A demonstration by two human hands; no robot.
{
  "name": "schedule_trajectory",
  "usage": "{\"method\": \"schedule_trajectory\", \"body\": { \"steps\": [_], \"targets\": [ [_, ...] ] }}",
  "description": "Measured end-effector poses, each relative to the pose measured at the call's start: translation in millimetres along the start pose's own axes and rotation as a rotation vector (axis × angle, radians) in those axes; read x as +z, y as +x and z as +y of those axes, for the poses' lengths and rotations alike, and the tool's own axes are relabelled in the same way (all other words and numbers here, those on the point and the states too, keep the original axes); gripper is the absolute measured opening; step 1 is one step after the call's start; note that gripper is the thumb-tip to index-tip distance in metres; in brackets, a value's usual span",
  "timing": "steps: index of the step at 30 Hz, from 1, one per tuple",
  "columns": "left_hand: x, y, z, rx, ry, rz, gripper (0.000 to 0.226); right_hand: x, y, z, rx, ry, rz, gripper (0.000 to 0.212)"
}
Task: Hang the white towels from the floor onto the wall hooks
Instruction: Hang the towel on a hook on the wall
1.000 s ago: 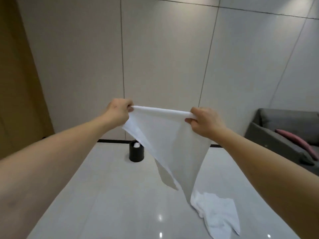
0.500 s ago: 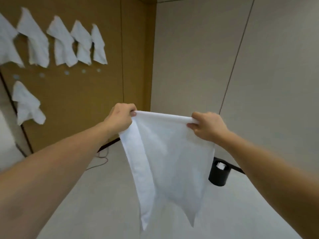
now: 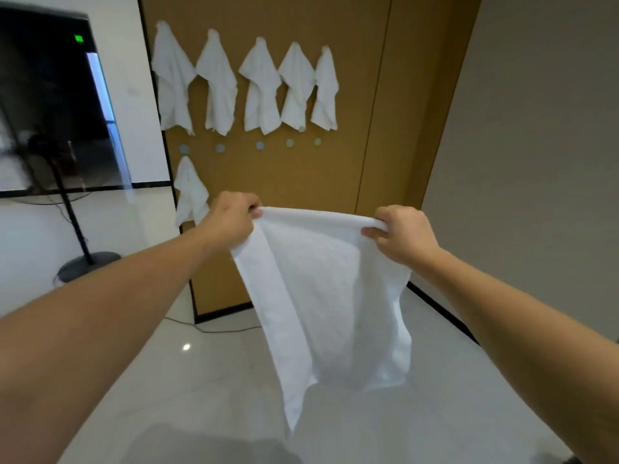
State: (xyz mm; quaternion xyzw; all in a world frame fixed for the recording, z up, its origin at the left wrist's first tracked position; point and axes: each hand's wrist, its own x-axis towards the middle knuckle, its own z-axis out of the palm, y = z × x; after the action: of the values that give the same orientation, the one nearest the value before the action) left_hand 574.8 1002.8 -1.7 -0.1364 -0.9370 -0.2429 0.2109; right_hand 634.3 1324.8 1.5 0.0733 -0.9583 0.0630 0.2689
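Observation:
A white towel (image 3: 330, 296) hangs stretched between my two hands at chest height, its lower corners dangling free above the floor. My left hand (image 3: 232, 219) grips its top left corner and my right hand (image 3: 400, 234) pinches the top right corner. Ahead stands a brown wall panel (image 3: 361, 169). Several white towels (image 3: 259, 87) hang in a row on it. One more towel (image 3: 189, 192) hangs lower at the left, partly behind my left hand. A row of small bare pale blue hooks (image 3: 259, 145) sits between them.
A dark screen (image 3: 50, 105) on a black floor stand (image 3: 85, 266) is at the left. A cable (image 3: 214, 329) trails on the glossy white floor at the panel's foot. A grey wall (image 3: 536, 162) closes the right side.
The view has swung left, away from the grey wall and the black bin, and now faces the brown panel with the hung towels closer. Both hands keep the same hold on the towel.

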Motion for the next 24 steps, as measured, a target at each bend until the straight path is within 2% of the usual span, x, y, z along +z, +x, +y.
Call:
{"method": "schedule_trajectory", "body": {
  "steps": [5,9,13,18,24],
  "targets": [
    [23,33,-27,-0.159,0.042,0.049,0.016,62,72,-1,0.008,0.177,-0.044,0.031],
    [39,68,-66,-0.231,-0.024,0.05,0.019,107,125,-13,-0.002,0.181,-0.103,0.026],
    [51,113,-114,-0.199,-0.08,0.053,0.04,152,179,-25,-0.079,0.149,-0.144,0.027],
    [66,189,-186,-0.157,-0.093,0.042,0.054,208,261,-47,-0.135,0.14,-0.212,0.029],
    [78,272,-273,-0.019,0.235,-0.165,0.071,271,361,-78,-0.243,0.095,-0.217,0.032]
  ]
}}
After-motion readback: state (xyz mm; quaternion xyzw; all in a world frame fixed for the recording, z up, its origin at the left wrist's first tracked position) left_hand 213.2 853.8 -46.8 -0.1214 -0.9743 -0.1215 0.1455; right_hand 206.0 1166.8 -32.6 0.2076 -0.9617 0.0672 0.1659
